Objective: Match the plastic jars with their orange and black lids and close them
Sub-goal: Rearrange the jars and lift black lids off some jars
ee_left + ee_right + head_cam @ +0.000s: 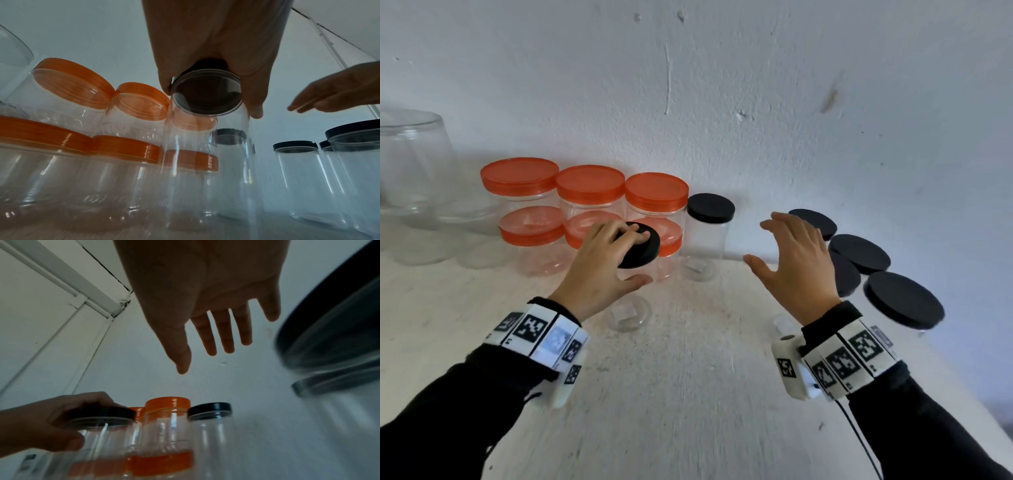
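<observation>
Left hand (599, 263) has its fingers (631, 236) clamped on the black lid (642, 248) atop the upright clear jar (628, 308) directly beneath them, while the right hand (796, 260) hovers beside it, spread and empty.

So the worktop (688, 394) is a pale, scuffed white surface pushed up against the wall. Sitting on it: six orange-lidded jars (589, 192) in two rows, tall black-lidded jars (709, 233) centre and right, plus clear glass jars (410, 161) far left.
</observation>
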`<state>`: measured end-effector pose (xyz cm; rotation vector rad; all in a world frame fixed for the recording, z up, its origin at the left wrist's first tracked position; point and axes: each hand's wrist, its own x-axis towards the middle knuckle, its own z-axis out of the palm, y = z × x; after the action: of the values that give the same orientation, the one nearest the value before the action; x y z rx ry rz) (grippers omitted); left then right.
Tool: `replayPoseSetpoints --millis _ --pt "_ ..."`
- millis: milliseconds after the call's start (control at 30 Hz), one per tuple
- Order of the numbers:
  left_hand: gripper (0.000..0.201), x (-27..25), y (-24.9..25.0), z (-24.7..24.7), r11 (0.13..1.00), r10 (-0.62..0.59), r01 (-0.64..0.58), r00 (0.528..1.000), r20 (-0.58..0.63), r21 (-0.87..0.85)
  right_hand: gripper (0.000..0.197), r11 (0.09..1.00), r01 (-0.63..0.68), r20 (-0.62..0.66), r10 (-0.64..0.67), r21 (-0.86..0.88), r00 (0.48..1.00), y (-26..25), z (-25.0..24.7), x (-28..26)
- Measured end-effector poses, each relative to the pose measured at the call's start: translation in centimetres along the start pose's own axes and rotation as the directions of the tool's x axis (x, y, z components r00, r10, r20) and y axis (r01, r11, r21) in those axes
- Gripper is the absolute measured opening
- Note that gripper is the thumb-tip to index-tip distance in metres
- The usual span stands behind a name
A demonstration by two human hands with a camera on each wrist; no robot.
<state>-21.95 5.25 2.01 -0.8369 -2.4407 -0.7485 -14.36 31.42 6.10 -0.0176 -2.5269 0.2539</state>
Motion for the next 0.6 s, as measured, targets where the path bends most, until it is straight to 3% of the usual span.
replayPoseSetpoints --millis 133,300,467,600 --pt "0.062 0.0 0.0 0.2 1.0 -0.001 0.0 1.0 -0.004 -0.01 0.05 0.982 -0.157 0.03 0.161 -0.108 0.987 2.5 -1.8 -2.0" --pt "0.063 0.0 -0.2 0.3 1.0 0.013 -0.013 1.0 -0.011 0.008 0.041 0.963 -0.18 0.097 0.202 -0.201 0.975 3.4 -2.4 -3.1" --pt "0.064 0.0 -0.1 0.2 1.0 0.024 -0.024 1.0 -0.008 0.013 0.031 0.987 0.012 -0.048 -0.02 -0.158 0.999 2.7 -1.0 -3.4" --pt "0.063 0.0 0.0 0.1 1.0 0.02 -0.02 1.0 -0.008 0.006 0.036 0.987 0.12 -0.024 -0.123 -0.108 0.992 1.4 0.3 -2.7"
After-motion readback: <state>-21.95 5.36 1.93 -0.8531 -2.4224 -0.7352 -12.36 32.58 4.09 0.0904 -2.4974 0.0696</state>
